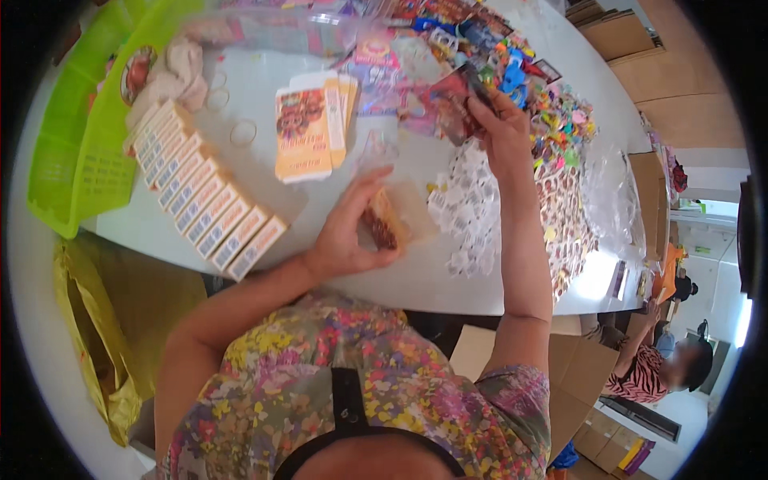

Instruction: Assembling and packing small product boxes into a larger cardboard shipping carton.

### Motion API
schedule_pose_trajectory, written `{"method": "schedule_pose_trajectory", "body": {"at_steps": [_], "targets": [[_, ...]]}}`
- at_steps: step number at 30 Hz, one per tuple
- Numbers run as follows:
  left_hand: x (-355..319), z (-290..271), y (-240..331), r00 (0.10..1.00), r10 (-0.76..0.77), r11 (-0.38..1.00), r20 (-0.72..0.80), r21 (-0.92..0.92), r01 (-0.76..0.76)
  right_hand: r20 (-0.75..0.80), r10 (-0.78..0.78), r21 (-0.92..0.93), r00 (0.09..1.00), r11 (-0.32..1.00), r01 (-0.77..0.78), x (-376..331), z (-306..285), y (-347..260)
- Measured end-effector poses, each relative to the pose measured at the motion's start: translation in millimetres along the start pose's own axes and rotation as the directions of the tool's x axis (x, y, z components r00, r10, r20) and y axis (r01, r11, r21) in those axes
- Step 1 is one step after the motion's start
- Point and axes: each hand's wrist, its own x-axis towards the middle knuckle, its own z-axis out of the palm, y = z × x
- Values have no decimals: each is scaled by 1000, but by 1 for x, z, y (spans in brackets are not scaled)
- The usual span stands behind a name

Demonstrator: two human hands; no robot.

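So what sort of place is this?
Most likely a small packing workshop: the left hand holds a small orange box, a row of narrow boxes stands on the table, and small colourful trinkets lie heaped there too.

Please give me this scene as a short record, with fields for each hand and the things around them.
Left hand: holds an open carton
Right hand: holds a dark, reddish packet
Left side of table: row of closed boxes; green basket at the edge
Beyond left hand: stack of printed cartons
Near right forearm: white pieces; colourful trinkets
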Motion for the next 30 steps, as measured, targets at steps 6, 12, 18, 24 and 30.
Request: {"method": "schedule_pose_trajectory", "body": {"at_steps": [6, 12, 18, 24, 30], "targets": [[1, 0, 8, 976, -152, 963, 153, -201, 182, 83, 106, -298, 991, 951, -77, -86, 32, 30], [0, 2, 4, 969, -201, 951, 143, -210, 229, 305, -167, -554, 938, 770, 317, -132, 41, 25], [-1, 3, 9, 967, -202, 950, 156, -209, 233, 370, -251, -746, 895, 494, 447, -145, 44, 40], [1, -5, 10, 958, -176, 939, 228, -252, 233, 336, -324, -765, 884, 453, 457, -140, 50, 60], [-2, -2, 4, 970, -165, 948, 179, -241, 206, -28, -201, -577, 979, 803, 149, -127, 31, 49]]}}
